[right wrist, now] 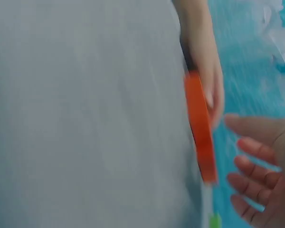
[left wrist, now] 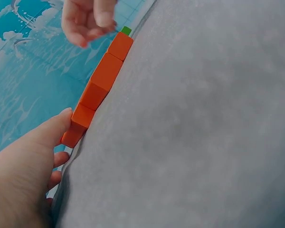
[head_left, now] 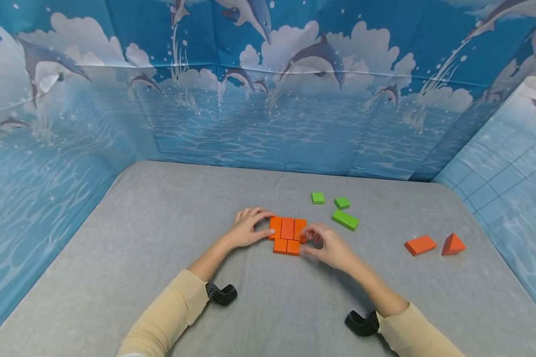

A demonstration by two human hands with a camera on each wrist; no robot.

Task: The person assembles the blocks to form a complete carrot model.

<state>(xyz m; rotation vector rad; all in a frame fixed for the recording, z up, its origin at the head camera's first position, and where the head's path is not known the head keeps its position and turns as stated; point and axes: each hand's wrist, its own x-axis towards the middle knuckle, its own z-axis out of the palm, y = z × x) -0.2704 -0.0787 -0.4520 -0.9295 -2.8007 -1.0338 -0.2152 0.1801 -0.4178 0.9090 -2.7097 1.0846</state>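
Several orange blocks lie fitted together on the grey cloth, three longer ones in a far row and two smaller ones in front. My left hand holds the left end of the far row, index finger at the far corner and thumb nearer me. In the left wrist view, its thumb rests against the end orange block. My right hand hovers at the right end of the group, fingers loosely bent and apart. The right wrist view shows nothing between the right hand's fingers.
Beyond the right hand lie two small green blocks and a longer green block. Farther right are an orange rectangular block and an orange triangular block. A dolphin-print curtain borders the grey table.
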